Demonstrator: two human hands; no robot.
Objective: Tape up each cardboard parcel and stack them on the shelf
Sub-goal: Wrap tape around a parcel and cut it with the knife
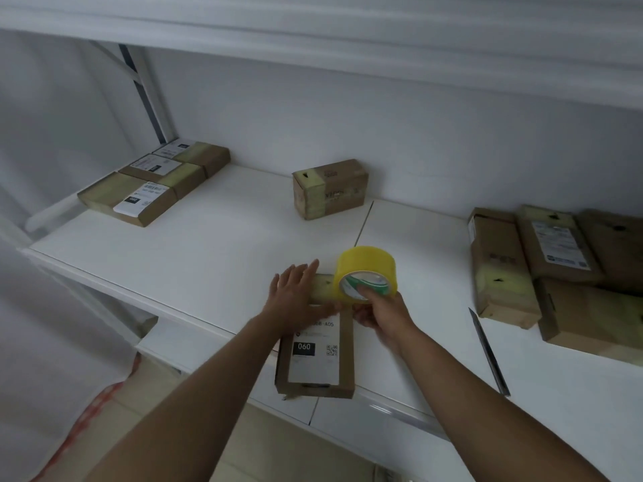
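A flat cardboard parcel (315, 363) with a white label reading 060 lies on the white shelf (195, 252), its near end overhanging the front edge. My left hand (295, 293) presses flat on its far end with straight fingers. My right hand (381, 313) grips a roll of yellow tape (365, 269) held upright over the parcel's far end, where yellowish tape covers the cardboard.
Three taped parcels (153, 182) lie at the back left. One taped box (330, 187) stands by the wall. Several parcels (556, 273) are piled at the right. A dark knife-like blade (489, 353) lies on the shelf near the right pile. Another shelf runs overhead.
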